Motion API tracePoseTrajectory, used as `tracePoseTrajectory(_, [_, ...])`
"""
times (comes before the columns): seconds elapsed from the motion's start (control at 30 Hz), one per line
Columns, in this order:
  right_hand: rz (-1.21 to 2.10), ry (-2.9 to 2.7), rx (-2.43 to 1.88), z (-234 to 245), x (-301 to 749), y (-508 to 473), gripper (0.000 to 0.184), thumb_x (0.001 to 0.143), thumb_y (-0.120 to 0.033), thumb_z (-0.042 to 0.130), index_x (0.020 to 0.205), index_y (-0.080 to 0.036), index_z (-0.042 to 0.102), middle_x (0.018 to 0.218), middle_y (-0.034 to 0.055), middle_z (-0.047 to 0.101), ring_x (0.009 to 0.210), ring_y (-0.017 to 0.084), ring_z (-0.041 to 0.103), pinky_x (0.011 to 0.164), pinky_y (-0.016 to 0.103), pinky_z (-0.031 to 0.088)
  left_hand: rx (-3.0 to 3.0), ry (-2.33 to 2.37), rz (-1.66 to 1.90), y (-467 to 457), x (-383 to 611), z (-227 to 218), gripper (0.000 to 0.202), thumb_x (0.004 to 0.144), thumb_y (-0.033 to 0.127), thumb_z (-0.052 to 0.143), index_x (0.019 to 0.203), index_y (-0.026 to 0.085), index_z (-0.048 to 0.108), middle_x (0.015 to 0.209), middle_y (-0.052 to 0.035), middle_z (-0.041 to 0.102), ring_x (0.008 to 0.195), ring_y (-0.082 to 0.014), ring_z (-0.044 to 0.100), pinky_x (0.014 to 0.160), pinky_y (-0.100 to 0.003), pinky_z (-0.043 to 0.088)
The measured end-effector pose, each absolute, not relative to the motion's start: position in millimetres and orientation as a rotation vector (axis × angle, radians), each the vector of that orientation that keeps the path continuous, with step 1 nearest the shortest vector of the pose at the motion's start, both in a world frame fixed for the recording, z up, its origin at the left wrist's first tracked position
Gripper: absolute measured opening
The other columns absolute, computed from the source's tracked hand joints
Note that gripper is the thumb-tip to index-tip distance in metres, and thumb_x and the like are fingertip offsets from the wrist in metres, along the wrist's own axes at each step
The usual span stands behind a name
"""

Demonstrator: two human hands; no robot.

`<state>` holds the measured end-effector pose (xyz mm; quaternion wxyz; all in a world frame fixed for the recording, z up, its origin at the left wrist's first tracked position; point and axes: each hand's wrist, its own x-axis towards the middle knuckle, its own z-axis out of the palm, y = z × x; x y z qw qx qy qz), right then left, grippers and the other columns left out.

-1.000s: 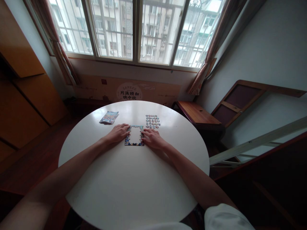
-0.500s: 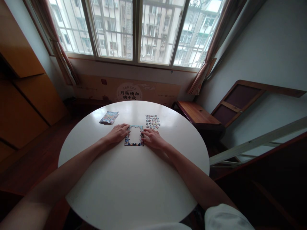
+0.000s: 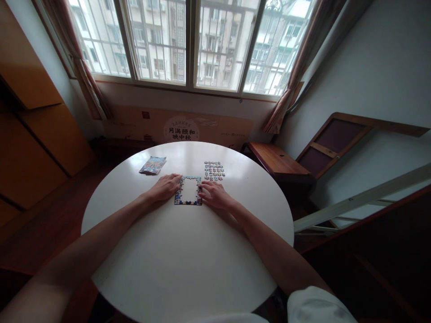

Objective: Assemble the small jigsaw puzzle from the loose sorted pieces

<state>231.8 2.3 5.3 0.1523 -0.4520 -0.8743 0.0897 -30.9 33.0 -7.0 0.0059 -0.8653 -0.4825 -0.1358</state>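
A jigsaw puzzle border (image 3: 188, 202), a rectangular frame of joined pieces with a bare middle, lies on the round white table (image 3: 175, 260). My left hand (image 3: 165, 186) rests flat at the frame's left edge, fingers stretched out and touching the pieces. My right hand (image 3: 215, 196) lies flat at the frame's right edge, fingertips on it. Neither hand holds anything. Several loose puzzle pieces (image 3: 214, 170) are laid in rows just beyond the right hand.
A small printed picture packet (image 3: 153, 165) lies at the table's far left. A wooden bench (image 3: 276, 162) and a leaning wooden frame (image 3: 333, 139) stand to the right. Wooden cabinets (image 3: 30, 134) line the left wall, and a barred window (image 3: 191, 45) is ahead.
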Motion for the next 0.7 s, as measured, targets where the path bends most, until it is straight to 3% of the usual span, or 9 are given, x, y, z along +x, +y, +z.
tracePoseTrajectory(0.23, [0.244, -2.5, -1.298, 3.5, 231.2, 2.4, 0.044, 0.09, -0.047, 0.048, 0.126, -0.024, 0.056, 0.137, 0.0091, 0.047, 0.126, 0.027, 0.041, 0.103, 0.045, 0.03, -2.695, -1.525, -0.409, 31.2, -28.7, -4.7, 0.049, 0.091, 0.039, 0.035, 0.135, 0.018, 0.042, 0.135, -0.0114, 0.049, 0.123, -0.0252, 0.047, 0.103, -0.038, 0.035])
tracePoseTrajectory(0.7, [0.224, -2.521, -1.305, 3.4, 231.5, 2.3, 0.047, 0.091, -0.048, 0.046, 0.129, -0.023, 0.053, 0.138, 0.0097, 0.046, 0.126, 0.027, 0.04, 0.102, 0.044, 0.031, -2.7, -1.502, -0.42, 35.4, -30.9, -10.4, 0.047, 0.092, 0.04, 0.035, 0.132, 0.02, 0.048, 0.136, -0.0108, 0.049, 0.123, -0.0246, 0.046, 0.104, -0.038, 0.034])
